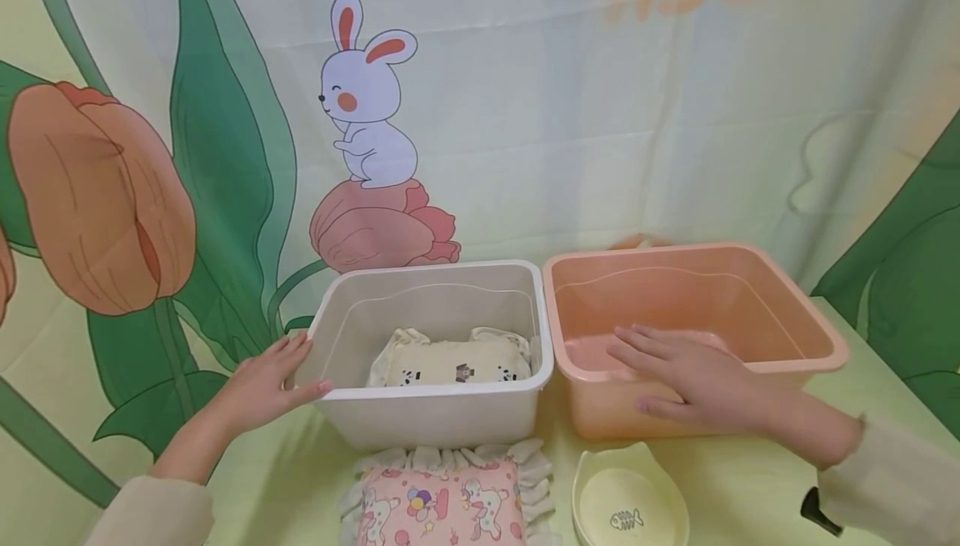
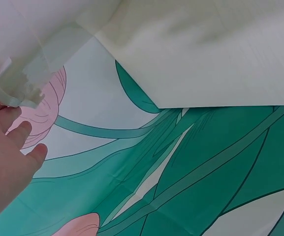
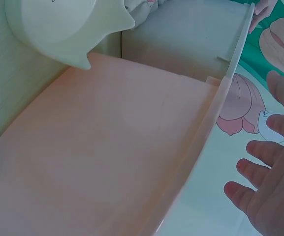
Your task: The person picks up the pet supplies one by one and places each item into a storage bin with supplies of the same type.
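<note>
My left hand (image 1: 258, 383) is at the left end of a white plastic bin (image 1: 431, 421), its fingers along the outer left side and the thumb by the front rim. In the left wrist view the fingertips (image 2: 21, 130) meet the bin's rim. Inside the bin lies a cream pillow (image 1: 442, 358) with small animal prints. Over the front rim of a peach plastic bin (image 1: 615, 408) my right hand (image 1: 697, 379) hovers, fingers extended and holding nothing. The right wrist view shows those fingers (image 3: 255, 174) spread apart from the bin's rim.
In front of the white bin lies a pink unicorn-print pillow (image 1: 442, 504) with a ruffled edge. A pale yellow cat-eared bowl (image 1: 630, 488) with a fishbone print sits right of it. Behind the bins hangs a cloth backdrop (image 1: 525, 112) with tulips and a rabbit.
</note>
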Demonstrator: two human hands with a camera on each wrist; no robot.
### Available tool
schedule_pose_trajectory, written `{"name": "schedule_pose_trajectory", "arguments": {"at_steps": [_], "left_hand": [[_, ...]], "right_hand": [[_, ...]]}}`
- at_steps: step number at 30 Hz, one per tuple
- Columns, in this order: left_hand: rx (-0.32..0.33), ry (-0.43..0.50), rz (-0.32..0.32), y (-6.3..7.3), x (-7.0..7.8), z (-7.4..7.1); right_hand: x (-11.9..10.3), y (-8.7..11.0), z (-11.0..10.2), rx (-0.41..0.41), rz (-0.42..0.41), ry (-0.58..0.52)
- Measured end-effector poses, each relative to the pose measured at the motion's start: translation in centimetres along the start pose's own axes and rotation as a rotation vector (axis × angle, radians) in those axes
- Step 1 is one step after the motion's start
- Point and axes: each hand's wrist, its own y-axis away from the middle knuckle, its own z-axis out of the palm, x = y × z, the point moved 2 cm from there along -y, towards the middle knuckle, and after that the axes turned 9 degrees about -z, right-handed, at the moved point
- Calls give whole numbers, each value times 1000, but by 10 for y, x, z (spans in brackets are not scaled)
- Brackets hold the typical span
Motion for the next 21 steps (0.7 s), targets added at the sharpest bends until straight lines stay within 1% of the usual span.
{"name": "schedule_pose_trajectory", "arguments": {"at_steps": [3, 6, 11, 18, 21], "left_hand": [[6, -7, 2, 1, 1, 0], [9, -5, 0, 3, 1, -1], [17, 0, 3, 3, 2, -2], [24, -3, -2, 1, 1, -1], [23, -6, -3, 1, 1, 0]], "right_hand": [[-5, 2, 2, 28, -50, 29], [-9, 3, 4, 45, -71, 33], [-12, 6, 9, 52, -62, -6], [-15, 9, 16, 141, -98, -5], [-15, 11, 19, 153, -92, -27]]}}
